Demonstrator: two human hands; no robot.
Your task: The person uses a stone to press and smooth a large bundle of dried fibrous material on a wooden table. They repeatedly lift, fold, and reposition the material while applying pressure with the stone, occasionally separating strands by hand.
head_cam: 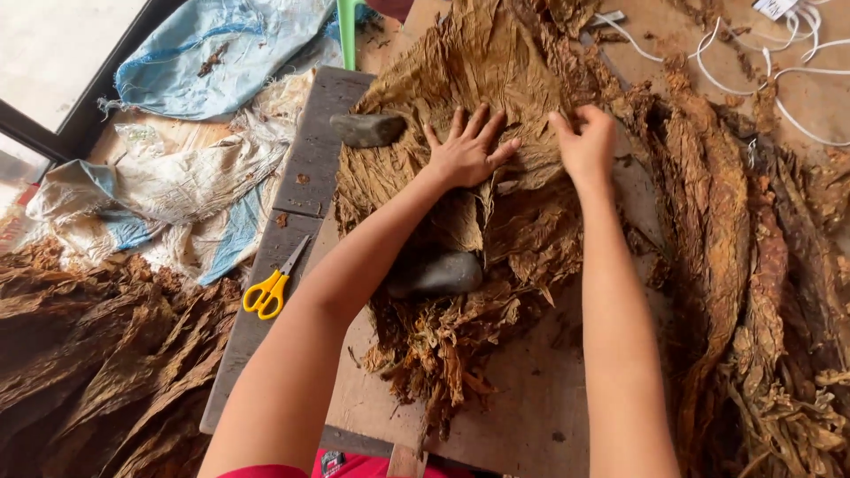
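From the head view, the left hand (465, 152) is lying flat with fingers spread, pressing on the big dried brown leaf (460, 80) spread on the desk (531, 407); the right hand (586, 142) is curling its fingers, seemingly pinching the leaf's right edge, just beside the left; the leaf's long axis is running near to far, stretching away beyond both hands; two dark stones, one far left (367, 129) and one near (440, 274), are weighing the leaves down; yellow scissors (271, 289) are lying at left; a leaf pile (753, 265) is lying at right.
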